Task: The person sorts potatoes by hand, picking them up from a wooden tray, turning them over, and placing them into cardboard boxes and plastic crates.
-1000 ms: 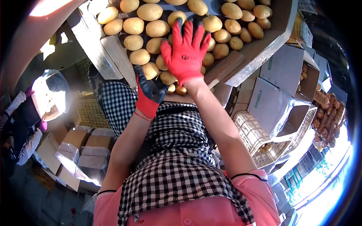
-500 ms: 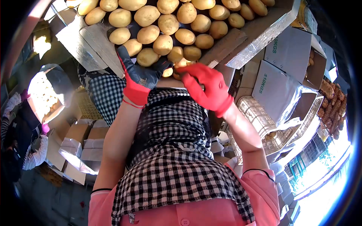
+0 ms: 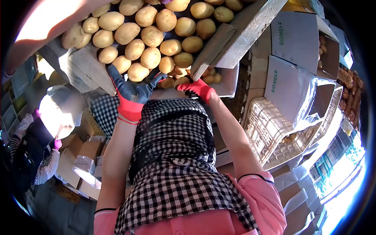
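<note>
Yellow potatoes (image 3: 150, 58) cover a sloping wooden tray whose side boards (image 3: 231, 43) narrow towards me. At its lower end my left hand (image 3: 135, 92), in a red glove with dark coating, lies palm up, thumb and fingers spread, just below the lowest potatoes. Nothing rests in its palm. My right hand (image 3: 197, 89), in a matching glove, is over the edge of a box (image 3: 228, 84) under the tray end. Its fingers are closed at a potato (image 3: 181, 81), partly hidden. More potatoes lie inside that box.
Cartons marked ±10KGS (image 3: 291, 90) and a cream plastic crate (image 3: 266, 125) stand to the right. At the left, a person in a pale hat (image 3: 64, 103) and pink gloves is near more cartons (image 3: 72, 152). Another person's bare arm (image 3: 43, 33) reaches across the upper left.
My right hand has moved down to the box edge, and its fingers are now at a potato. My left hand stays spread at the tray end. Another arm has entered at upper left.
</note>
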A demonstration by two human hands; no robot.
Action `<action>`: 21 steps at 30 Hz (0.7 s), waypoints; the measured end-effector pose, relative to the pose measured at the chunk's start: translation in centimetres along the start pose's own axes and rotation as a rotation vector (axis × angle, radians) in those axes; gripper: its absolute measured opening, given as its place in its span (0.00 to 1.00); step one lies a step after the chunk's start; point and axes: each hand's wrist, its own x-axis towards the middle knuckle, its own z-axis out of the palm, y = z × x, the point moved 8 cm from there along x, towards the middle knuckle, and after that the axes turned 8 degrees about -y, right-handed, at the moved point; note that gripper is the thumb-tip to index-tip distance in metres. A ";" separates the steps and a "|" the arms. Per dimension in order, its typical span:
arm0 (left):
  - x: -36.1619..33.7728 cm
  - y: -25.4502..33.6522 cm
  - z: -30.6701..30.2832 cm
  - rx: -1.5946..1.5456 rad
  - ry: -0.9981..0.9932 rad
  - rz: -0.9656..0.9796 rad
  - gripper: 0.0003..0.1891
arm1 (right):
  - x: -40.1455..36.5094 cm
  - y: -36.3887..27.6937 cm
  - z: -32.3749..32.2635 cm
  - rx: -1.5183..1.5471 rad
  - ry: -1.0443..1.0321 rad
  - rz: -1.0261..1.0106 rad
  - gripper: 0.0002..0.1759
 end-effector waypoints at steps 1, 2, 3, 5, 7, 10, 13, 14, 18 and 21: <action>-0.2 -0.1 0.0 0.022 -0.014 -0.004 0.46 | -1.9 -1.5 0.2 0.215 -0.158 -0.111 0.51; -0.2 -0.4 -0.4 -0.038 -0.005 -0.024 0.46 | -3.5 -1.8 0.2 0.471 -0.223 -0.238 0.51; -0.2 -0.3 -0.4 -0.039 -0.023 -0.028 0.46 | -4.9 -2.3 0.3 0.721 -0.287 -0.374 0.51; -0.3 -0.2 -0.4 -0.001 -0.031 -0.028 0.46 | -6.2 -5.6 1.3 1.051 -0.359 -0.558 0.40; -0.1 0.0 -1.3 -0.014 -0.033 -0.032 0.45 | -3.6 -3.0 1.1 1.078 -0.207 -0.499 0.34; -0.4 -0.5 -0.7 -0.096 -0.042 -0.052 0.45 | -4.1 -2.6 2.1 0.888 -0.187 -0.590 0.25; -0.6 -1.2 -0.4 -0.158 -0.006 -0.112 0.53 | -15.0 -9.2 3.5 0.178 0.215 -0.474 0.28; -0.3 -1.4 -1.4 -0.161 0.004 -0.127 0.50 | -20.5 -15.0 3.2 -0.534 0.531 -0.871 0.32; -0.1 -1.6 -2.3 -0.155 -0.033 -0.148 0.56 | -35.9 -19.5 -2.3 -1.248 1.473 -1.233 0.47; -0.7 -1.3 -1.3 -0.091 -0.092 -0.102 0.44 | -39.0 -18.7 -15.6 -1.013 2.070 -0.220 0.36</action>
